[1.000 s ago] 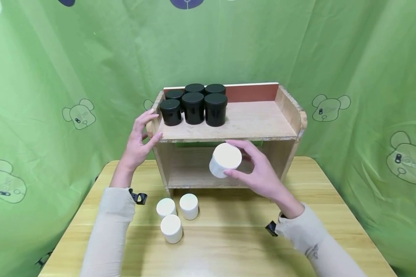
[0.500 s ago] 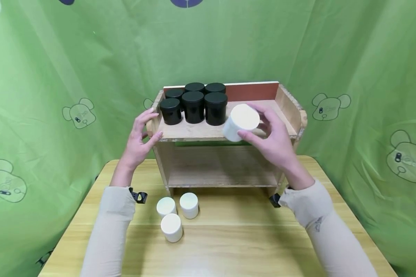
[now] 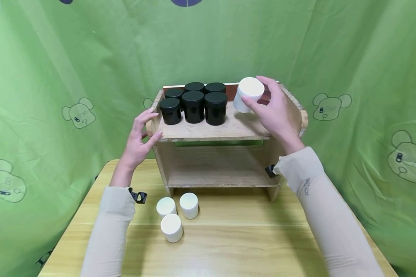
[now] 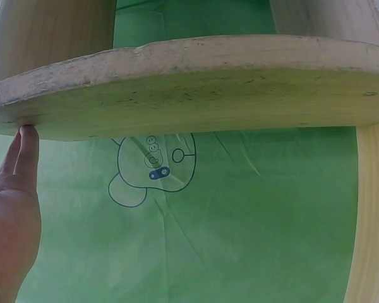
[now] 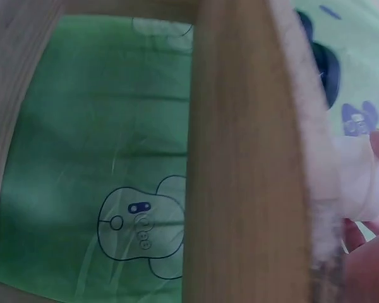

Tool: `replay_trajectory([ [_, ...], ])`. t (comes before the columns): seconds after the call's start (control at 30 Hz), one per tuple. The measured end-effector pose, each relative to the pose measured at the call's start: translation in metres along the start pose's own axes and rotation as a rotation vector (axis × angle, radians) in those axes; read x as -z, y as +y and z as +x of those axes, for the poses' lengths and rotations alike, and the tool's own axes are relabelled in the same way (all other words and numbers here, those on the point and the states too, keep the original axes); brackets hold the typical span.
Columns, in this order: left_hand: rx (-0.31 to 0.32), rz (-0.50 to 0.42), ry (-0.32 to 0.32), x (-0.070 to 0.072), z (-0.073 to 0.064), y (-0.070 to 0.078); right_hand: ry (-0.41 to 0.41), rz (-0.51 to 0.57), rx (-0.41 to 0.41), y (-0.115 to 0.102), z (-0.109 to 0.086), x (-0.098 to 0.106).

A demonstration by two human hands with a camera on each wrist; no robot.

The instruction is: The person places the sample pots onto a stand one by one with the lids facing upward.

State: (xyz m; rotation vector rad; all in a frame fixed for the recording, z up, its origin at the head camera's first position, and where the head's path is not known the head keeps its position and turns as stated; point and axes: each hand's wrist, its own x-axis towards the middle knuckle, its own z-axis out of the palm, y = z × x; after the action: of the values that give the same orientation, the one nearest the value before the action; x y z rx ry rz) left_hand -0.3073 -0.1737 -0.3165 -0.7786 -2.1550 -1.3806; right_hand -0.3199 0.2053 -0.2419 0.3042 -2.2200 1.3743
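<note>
My right hand (image 3: 276,109) grips a white lidded jar (image 3: 248,94) between thumb and fingers, just above the upper board of a wooden shelf (image 3: 242,129). In the right wrist view the white jar (image 5: 360,177) shows beyond the board's edge. Against the shelf's left side panel rests my left hand (image 3: 140,138), thumb at the front edge. The left wrist view has this hand's fingers (image 4: 28,151) touching the panel. Several black lidded jars (image 3: 194,107) stand in two rows on the left of the upper board, left of the held jar.
Three white jars (image 3: 171,228) stand grouped on the wooden table (image 3: 235,246), in front of the shelf's left leg. A lower board (image 3: 222,169) lies beneath the upper one. Green printed cloth (image 3: 124,50) hangs behind and at both sides.
My right hand has lifted the white jar from in front of the shelf, up and back to the right over the upper board. The left hand stays where it was.
</note>
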Motion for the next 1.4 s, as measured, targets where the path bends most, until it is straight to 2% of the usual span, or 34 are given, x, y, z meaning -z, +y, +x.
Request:
replay_trajectory([
  [0.23, 0.005, 0.001, -0.007, 0.000, -0.003, 0.001, -0.007, -0.042, 0.044, 0.010, 0.020, -0.014],
  [0.6, -0.027, -0.007, -0.006, -0.003, 0.002, 0.003, -0.033, -0.151, 0.014, 0.020, 0.032, -0.018],
  [1.4, -0.003, 0.013, -0.007, -0.004, 0.002, 0.006, -0.123, -0.226, -0.045, 0.020, 0.037, -0.024],
])
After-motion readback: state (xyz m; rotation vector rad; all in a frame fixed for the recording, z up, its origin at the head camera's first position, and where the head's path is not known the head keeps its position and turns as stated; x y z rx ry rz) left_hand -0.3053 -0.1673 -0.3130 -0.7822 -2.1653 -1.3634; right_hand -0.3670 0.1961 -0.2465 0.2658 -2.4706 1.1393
